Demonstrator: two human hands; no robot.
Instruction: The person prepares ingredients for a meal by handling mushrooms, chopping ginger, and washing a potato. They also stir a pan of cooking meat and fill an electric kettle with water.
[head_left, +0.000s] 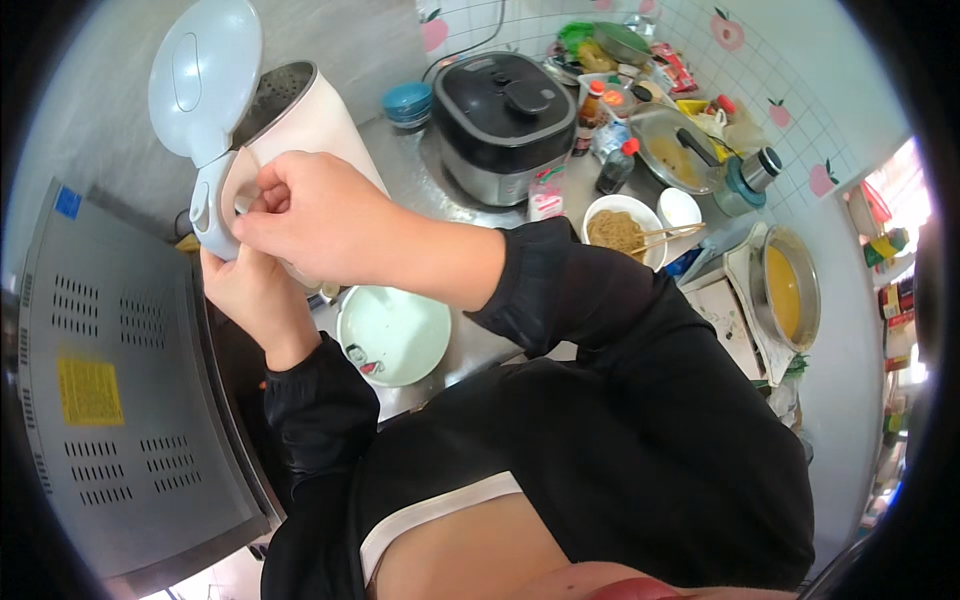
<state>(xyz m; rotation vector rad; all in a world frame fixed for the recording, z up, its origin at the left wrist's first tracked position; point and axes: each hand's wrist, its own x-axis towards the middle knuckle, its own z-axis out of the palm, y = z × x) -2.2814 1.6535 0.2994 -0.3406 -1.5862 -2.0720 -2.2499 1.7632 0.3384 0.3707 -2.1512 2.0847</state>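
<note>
A white electric kettle (319, 124) with its pale blue lid (196, 90) flipped up leans at the left of the view. Perforated metal shows inside its mouth. My left hand (262, 296) grips the kettle's pale blue handle (216, 214) from below. Bent over the upper part of that handle is my right hand (319, 206), its thumb and curled fingers against it. What lies between those fingertips is partly hidden. Below the kettle, a pale green bowl (397, 337) with a cartoon figure inside rests on the steel counter (480, 341).
A black rice cooker (502, 120) stands behind, with stacked blue bowls (407, 103) beside it. Rightward are sauce bottles (619, 166), a noodle bowl (616, 229) with chopsticks, and a metal basin (784, 289) of yellow liquid. A vented metal appliance (127, 360) flanks the left.
</note>
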